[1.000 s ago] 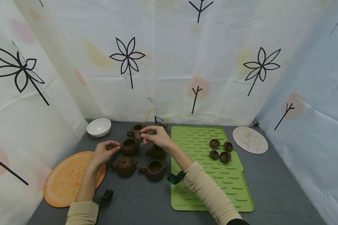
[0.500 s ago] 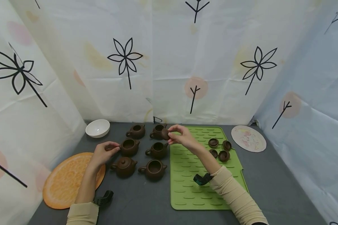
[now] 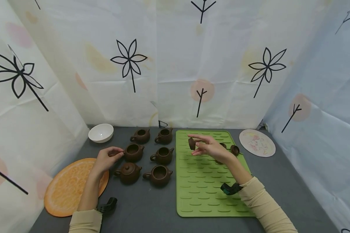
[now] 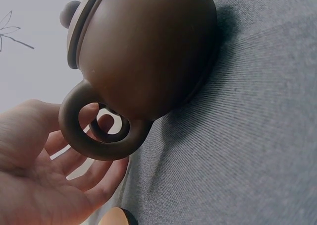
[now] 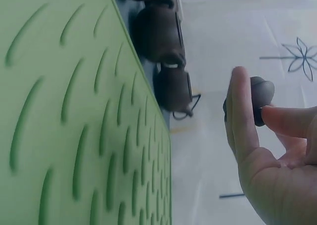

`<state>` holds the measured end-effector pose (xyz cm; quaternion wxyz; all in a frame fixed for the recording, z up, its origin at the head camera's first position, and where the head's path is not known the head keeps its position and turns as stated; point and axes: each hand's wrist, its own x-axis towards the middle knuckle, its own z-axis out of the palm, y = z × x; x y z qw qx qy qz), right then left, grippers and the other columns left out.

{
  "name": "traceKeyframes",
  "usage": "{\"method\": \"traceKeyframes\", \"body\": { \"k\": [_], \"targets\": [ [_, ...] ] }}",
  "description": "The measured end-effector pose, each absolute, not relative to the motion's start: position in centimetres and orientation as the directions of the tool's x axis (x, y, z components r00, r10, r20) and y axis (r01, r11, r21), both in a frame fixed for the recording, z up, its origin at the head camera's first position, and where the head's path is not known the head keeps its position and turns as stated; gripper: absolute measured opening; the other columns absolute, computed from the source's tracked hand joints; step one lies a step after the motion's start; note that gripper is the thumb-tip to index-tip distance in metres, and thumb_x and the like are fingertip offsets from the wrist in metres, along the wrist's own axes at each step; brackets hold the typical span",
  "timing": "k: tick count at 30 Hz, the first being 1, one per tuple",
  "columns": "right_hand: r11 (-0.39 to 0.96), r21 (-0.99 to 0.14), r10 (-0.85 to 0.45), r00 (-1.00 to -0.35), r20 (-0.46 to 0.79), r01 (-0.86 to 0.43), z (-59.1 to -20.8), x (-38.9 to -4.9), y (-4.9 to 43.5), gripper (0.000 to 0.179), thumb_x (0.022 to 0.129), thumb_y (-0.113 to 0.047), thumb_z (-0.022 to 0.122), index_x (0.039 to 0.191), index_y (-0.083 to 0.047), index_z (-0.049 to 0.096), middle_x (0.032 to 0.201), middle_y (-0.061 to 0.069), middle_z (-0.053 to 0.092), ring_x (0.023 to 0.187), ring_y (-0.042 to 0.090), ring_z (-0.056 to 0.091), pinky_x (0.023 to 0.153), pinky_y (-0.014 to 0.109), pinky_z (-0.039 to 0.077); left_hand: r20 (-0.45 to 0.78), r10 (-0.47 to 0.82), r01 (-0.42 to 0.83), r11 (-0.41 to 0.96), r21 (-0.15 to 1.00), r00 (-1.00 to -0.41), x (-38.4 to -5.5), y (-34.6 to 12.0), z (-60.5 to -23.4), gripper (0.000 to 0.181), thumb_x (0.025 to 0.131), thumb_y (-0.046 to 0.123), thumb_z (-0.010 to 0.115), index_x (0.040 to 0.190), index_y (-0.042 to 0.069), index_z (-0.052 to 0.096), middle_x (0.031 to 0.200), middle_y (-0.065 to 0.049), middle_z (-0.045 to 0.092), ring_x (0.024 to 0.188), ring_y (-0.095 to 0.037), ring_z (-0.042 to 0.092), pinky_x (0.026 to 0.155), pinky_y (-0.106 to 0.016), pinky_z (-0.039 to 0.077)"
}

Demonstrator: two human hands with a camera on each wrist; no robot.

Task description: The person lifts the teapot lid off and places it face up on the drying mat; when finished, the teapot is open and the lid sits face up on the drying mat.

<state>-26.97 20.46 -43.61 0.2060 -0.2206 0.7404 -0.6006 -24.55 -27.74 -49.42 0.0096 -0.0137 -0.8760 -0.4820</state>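
My right hand (image 3: 211,149) pinches a small brown teapot lid (image 3: 191,144) above the green mat; in the right wrist view the lid (image 5: 262,93) sits between fingertips and thumb. On the left, my left hand (image 3: 108,158) pinches the handle of a lidless brown teapot (image 3: 134,157) standing on the table. Directly in front of that pot is a lidded teapot (image 3: 129,174), whose body (image 4: 148,51) fills much of the left wrist view and partly hides the left fingers. Several other lidless teapots stand around, among them a front one (image 3: 159,179) and a back one (image 3: 141,137).
A green textured mat (image 3: 198,200) lies right of the teapots. More lids, such as one upturned lid (image 3: 235,150), rest on it, partly hidden by the right hand. A white bowl (image 3: 101,133), an orange-slice placemat (image 3: 73,191) and a pale round mat (image 3: 257,143) lie around the edges.
My right hand has carried the lid from above the teapots rightward over the green mat, turning it on edge. My left hand stays at the same teapot handle.
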Motion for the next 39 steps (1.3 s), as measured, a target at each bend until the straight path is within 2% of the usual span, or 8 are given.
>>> {"method": "traceKeyframes", "body": {
  "k": [5, 10, 15, 21, 27, 29, 35, 39],
  "targets": [
    [0.119, -0.993, -0.541, -0.839, -0.054, -0.014, -44.0, -27.1, 22.2, 0.051, 0.118, -0.010, 0.042, 0.168, -0.005, 0.036, 0.170, 0.030, 0.031, 0.119, 0.038, 0.075, 0.106, 0.043, 0.063, 0.031, 0.016, 0.035, 0.537, 0.843, -0.999, -24.5, -27.7, -49.4, 0.027, 0.105, 0.020, 0.073, 0.125, 0.001, 0.076, 0.126, -0.022, 0.078, 0.111, -0.018, 0.073, 0.081, -0.014, 0.055],
    [0.093, -0.995, -0.465, -0.883, -0.064, 0.022, -44.4, -27.4, 23.5, 0.052, 0.116, -0.019, 0.054, 0.164, -0.005, 0.039, 0.167, 0.032, 0.034, 0.119, 0.033, 0.077, 0.113, 0.057, 0.056, 0.025, 0.011, 0.027, 0.540, 0.841, -1.000, -24.5, -27.7, -49.4, 0.028, 0.105, 0.020, 0.073, 0.125, 0.001, 0.076, 0.125, -0.022, 0.078, 0.112, -0.018, 0.073, 0.081, -0.014, 0.055],
    [0.104, -0.994, -0.428, -0.903, -0.034, -0.012, -44.9, -27.7, 24.5, 0.058, 0.109, -0.007, 0.064, 0.161, -0.002, 0.039, 0.167, 0.035, 0.036, 0.116, 0.028, 0.079, 0.111, 0.058, 0.055, 0.015, 0.007, 0.016, 0.539, 0.842, -1.000, -24.5, -27.7, -49.4, 0.028, 0.105, 0.021, 0.074, 0.125, 0.001, 0.076, 0.126, -0.022, 0.078, 0.114, -0.021, 0.073, 0.081, -0.014, 0.055],
    [0.093, -0.996, -0.382, -0.923, -0.044, 0.009, -45.2, -28.0, 25.4, 0.062, 0.110, -0.004, 0.062, 0.164, 0.002, 0.032, 0.168, 0.035, 0.035, 0.113, 0.023, 0.080, 0.111, 0.051, 0.057, 0.021, 0.009, 0.023, 0.534, 0.845, -1.000, -24.6, -27.6, -49.4, 0.028, 0.106, 0.020, 0.073, 0.125, 0.000, 0.076, 0.126, -0.023, 0.077, 0.110, -0.019, 0.074, 0.081, -0.015, 0.056],
    [0.165, -0.986, -0.371, -0.925, -0.081, 0.020, -45.6, -28.4, 26.2, 0.062, 0.112, 0.000, 0.054, 0.167, 0.005, 0.026, 0.173, 0.039, 0.022, 0.106, 0.009, 0.080, 0.110, 0.045, 0.059, 0.023, 0.006, 0.023, 0.533, 0.846, -1.000, -24.5, -27.6, -49.3, 0.027, 0.106, 0.018, 0.073, 0.125, -0.001, 0.076, 0.126, -0.023, 0.077, 0.106, -0.015, 0.072, 0.080, -0.015, 0.056],
    [0.201, -0.979, -0.367, -0.925, -0.099, 0.025, -45.8, -28.6, 26.3, 0.061, 0.112, 0.003, 0.051, 0.168, 0.006, 0.026, 0.172, 0.041, 0.022, 0.106, 0.011, 0.080, 0.109, 0.043, 0.060, 0.024, 0.006, 0.024, 0.529, 0.848, -1.000, -24.4, -27.6, -49.3, 0.027, 0.106, 0.018, 0.073, 0.125, -0.001, 0.076, 0.126, -0.023, 0.077, 0.107, -0.016, 0.073, 0.080, -0.015, 0.056],
    [0.337, -0.941, -0.345, -0.926, -0.153, 0.030, -46.2, -29.0, 26.1, 0.059, 0.112, 0.004, 0.050, 0.166, 0.010, 0.028, 0.163, 0.046, 0.033, 0.112, 0.033, 0.080, 0.102, 0.041, 0.064, 0.026, 0.011, 0.028, 0.521, 0.853, -1.000, -24.3, -27.6, -49.1, 0.027, 0.106, 0.018, 0.073, 0.125, -0.001, 0.076, 0.126, -0.023, 0.077, 0.110, -0.018, 0.074, 0.081, -0.015, 0.056],
    [0.438, -0.899, -0.336, -0.922, -0.193, 0.029, -46.1, -29.1, 25.8, 0.056, 0.112, 0.000, 0.051, 0.165, 0.009, 0.033, 0.165, 0.045, 0.031, 0.110, 0.035, 0.080, 0.096, 0.039, 0.066, 0.021, 0.013, 0.025, 0.515, 0.857, -1.000, -24.3, -27.6, -49.2, 0.028, 0.106, 0.018, 0.073, 0.125, -0.001, 0.076, 0.126, -0.023, 0.077, 0.106, -0.013, 0.072, 0.081, -0.015, 0.056]
  ]
}}
